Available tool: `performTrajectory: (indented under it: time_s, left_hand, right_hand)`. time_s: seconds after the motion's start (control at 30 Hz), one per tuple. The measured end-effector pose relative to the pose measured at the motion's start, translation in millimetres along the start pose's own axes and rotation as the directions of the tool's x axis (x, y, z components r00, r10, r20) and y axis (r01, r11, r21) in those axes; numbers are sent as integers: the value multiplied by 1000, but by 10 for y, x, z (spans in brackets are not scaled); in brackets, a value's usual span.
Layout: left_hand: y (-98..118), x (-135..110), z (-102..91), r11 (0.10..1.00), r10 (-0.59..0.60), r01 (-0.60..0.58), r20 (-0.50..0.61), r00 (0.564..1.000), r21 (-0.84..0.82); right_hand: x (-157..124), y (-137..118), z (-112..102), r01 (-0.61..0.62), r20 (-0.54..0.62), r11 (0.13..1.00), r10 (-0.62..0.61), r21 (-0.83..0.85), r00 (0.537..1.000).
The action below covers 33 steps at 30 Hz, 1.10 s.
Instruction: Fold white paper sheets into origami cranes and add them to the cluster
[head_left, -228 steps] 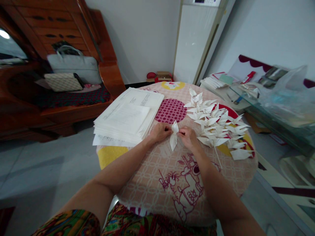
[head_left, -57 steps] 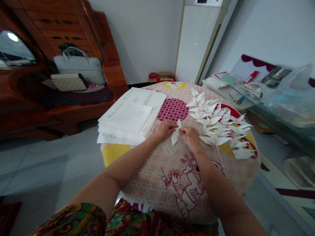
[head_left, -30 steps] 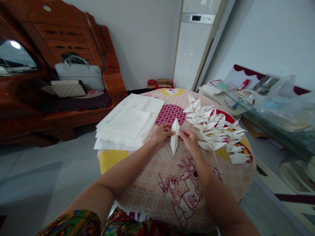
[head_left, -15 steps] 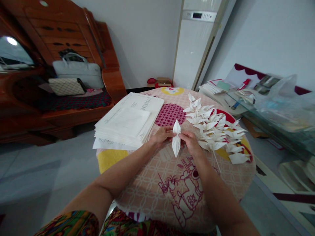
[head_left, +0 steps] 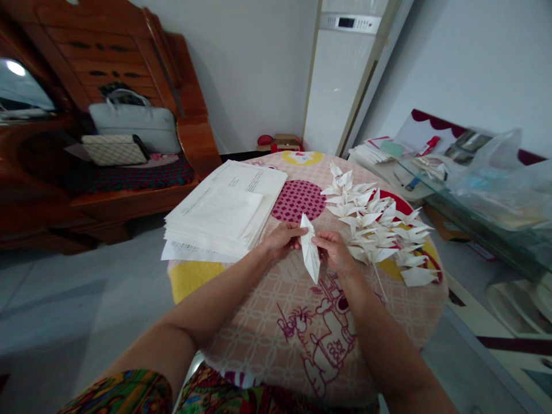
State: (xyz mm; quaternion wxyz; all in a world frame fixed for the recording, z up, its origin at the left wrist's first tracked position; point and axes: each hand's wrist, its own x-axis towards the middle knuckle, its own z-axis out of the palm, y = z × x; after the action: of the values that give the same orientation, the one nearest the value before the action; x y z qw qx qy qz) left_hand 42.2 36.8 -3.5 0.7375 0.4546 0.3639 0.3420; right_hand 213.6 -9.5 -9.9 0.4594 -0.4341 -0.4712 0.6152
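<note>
Between both hands I hold a folded white paper piece, long and pointed at both ends, lifted a little above the round table. My left hand pinches its left side and my right hand pinches its right side. Just right of my right hand lies a pile of finished folded paper shapes with pointed wings. A thick stack of white sheets sits on the table to the left of my left hand.
The table wears a pink cartoon-print cloth. A wooden bench with a grey bag stands to the left. A tall white air conditioner is behind. A glass table with papers and plastic bags stands to the right.
The folded paper has been turned and stretched out between my hands, from a small bent shape to a long pointed one tilting down to the right. The camera view shifted slightly.
</note>
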Motion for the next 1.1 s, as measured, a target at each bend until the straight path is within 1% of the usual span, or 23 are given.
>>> performTrajectory:
  time_s: [0.07,0.2,0.27,0.33,0.4,0.47,0.53,0.6,0.7,0.83,0.93,1.0,1.1]
  left_hand:
    - [22,-11,-29,999,-16,16,18,1000,30]
    - [40,-15,-85,999,-3,-1,68,998,51]
    - [35,-3,-95,998,14,-18,71,997,54]
    - [31,15,-91,998,46,-47,29,999,29]
    - [32,34,-84,995,94,-97,-80,992,-32]
    - [35,49,-80,983,134,-156,-202,970,-100]
    - [32,55,-80,963,164,-215,-279,946,-160]
    - [17,47,-73,950,180,-242,-287,941,-198]
    - [-18,14,-29,955,180,-228,-241,954,-190]
    - [-50,-33,47,979,169,-188,-202,965,-77]
    - [-52,-36,30,980,196,-187,-166,966,70]
    - [-51,-25,-27,954,233,-201,-130,964,221]
    - [-51,-8,-126,862,318,-257,-71,946,438]
  right_hand:
    - [-12,-7,-13,-17,15,1000,17,7,1000]
    - [-39,-28,-23,-47,38,999,46,25,998]
    - [-37,-29,-20,-49,17,997,48,56,999]
    - [-16,-22,-14,-47,-36,993,51,104,998]
    - [18,-8,-10,-37,-84,987,51,156,995]
    - [51,7,-7,-6,-117,980,30,199,993]
    - [71,19,-1,35,-140,974,-4,223,990]
    - [76,29,14,68,-161,974,-33,216,986]
    - [74,46,48,104,-215,978,-64,179,974]
    - [79,69,72,156,-322,973,-95,170,942]
    - [85,69,67,187,-400,972,-115,143,909]
    - [87,62,65,205,-447,973,-137,109,884]
    - [82,49,66,226,-468,974,-192,18,863]
